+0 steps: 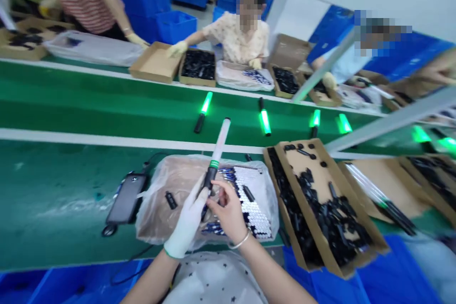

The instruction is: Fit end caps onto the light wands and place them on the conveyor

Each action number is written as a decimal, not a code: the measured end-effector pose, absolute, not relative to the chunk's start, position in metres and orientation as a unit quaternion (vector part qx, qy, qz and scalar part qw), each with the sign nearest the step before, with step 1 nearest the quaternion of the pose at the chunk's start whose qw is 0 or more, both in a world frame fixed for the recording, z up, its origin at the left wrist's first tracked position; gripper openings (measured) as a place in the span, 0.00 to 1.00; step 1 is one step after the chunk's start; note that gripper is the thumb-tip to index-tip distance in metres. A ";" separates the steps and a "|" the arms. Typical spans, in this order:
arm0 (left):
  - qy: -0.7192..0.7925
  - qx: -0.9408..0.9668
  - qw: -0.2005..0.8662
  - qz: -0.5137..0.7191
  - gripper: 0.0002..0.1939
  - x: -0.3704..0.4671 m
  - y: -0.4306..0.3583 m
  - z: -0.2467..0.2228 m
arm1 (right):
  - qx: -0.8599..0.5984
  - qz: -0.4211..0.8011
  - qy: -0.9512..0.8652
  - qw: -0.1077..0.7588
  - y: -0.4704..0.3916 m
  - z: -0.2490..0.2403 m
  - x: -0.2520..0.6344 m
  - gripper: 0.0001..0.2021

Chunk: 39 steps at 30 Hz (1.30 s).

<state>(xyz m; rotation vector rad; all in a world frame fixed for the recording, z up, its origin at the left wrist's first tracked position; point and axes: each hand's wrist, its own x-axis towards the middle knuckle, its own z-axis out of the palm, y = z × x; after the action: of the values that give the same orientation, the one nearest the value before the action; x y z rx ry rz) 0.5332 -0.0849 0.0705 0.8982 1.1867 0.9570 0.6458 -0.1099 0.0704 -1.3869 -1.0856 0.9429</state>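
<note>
My left hand (189, 222), in a white glove, is closed round the black handle of a light stick (220, 145). The stick tilts up and away, its clear tube unlit, with a green band above the handle. My bare right hand (229, 209) has thumb and fingers pinched by the lower end of the handle; what is between the fingertips is too small to make out. Below both hands lies a plastic-lined tray (153, 223) holding rows of batteries (259, 218). One small black part (171, 200) rests in the tray's left side, another (248, 194) on the batteries.
Cardboard boxes (333, 232) of black parts stand to the right, beside a box with several unlit sticks (366, 185). A phone or power bank (127, 198) with a cable lies left. Glowing green sticks (264, 121) lie on the green conveyor (107, 99). Co-workers (245, 38) sit opposite.
</note>
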 end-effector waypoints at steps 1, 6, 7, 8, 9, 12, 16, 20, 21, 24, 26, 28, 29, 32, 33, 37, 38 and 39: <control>0.511 0.387 0.650 0.408 0.30 0.540 -0.083 0.074 | -0.571 0.417 -0.422 0.568 -0.112 0.069 0.654 0.18; 0.491 0.343 0.731 0.326 0.37 0.575 -0.084 0.077 | -0.589 0.389 -0.326 0.629 -0.150 0.065 0.732 0.16; 0.500 0.338 0.733 0.316 0.37 0.582 -0.086 0.076 | -0.613 0.371 -0.316 0.622 -0.163 0.063 0.755 0.15; 0.513 0.335 0.729 0.306 0.38 0.590 -0.087 0.076 | -0.640 0.347 -0.306 0.613 -0.176 0.061 0.781 0.15; 0.529 0.335 0.721 0.298 0.37 0.598 -0.089 0.075 | -0.671 0.315 -0.297 0.602 -0.189 0.058 0.808 0.15; 0.564 0.338 0.703 0.269 0.37 0.624 -0.092 0.074 | -0.779 0.159 -0.278 0.539 -0.215 0.048 0.901 0.16; 0.536 0.369 0.719 0.244 0.39 0.666 -0.091 0.078 | -0.882 0.004 -0.325 0.341 -0.207 0.036 1.017 0.15; 0.494 0.410 0.732 0.228 0.40 0.705 -0.091 0.094 | -0.893 0.037 -0.369 0.256 -0.177 0.021 1.074 0.14; 0.488 0.421 0.733 0.220 0.41 0.712 -0.092 0.098 | -0.892 0.054 -0.370 0.254 -0.171 0.017 1.079 0.15; 0.470 0.449 0.730 0.210 0.40 0.727 -0.092 0.104 | -0.891 0.094 -0.370 0.245 -0.163 0.008 1.083 0.20; 0.466 0.464 0.723 0.215 0.38 0.732 -0.091 0.102 | -0.890 0.118 -0.366 0.245 -0.163 0.006 1.087 0.19; 0.466 0.471 0.717 0.216 0.37 0.734 -0.091 0.098 | -0.885 0.142 -0.366 0.248 -0.165 0.009 1.094 0.14; 0.466 0.473 0.715 0.215 0.36 0.735 -0.090 0.095 | -0.881 0.156 -0.370 0.251 -0.166 0.011 1.096 0.12; 0.462 0.483 0.711 0.217 0.35 0.737 -0.089 0.089 | -0.867 0.179 -0.384 0.262 -0.168 0.026 1.090 0.11; 0.457 0.489 0.710 0.219 0.35 0.737 -0.088 0.087 | -0.860 0.175 -0.385 0.286 -0.167 0.034 1.079 0.12; 0.427 0.480 0.719 0.264 0.37 0.738 -0.087 0.086 | -0.733 0.196 -0.380 0.530 -0.157 0.077 0.989 0.16; 0.415 0.475 0.724 0.281 0.37 0.737 -0.087 0.085 | -0.690 0.228 -0.383 0.570 -0.153 0.088 0.960 0.16; 0.405 0.472 0.723 0.300 0.36 0.736 -0.087 0.085 | -0.659 0.250 -0.391 0.592 -0.149 0.098 0.930 0.15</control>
<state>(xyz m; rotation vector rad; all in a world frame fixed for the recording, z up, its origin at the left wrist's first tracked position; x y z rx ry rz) 0.7355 -0.0869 0.0850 1.0421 0.8943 0.6616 0.9300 -0.1494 0.0983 -1.5315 -0.9094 0.5804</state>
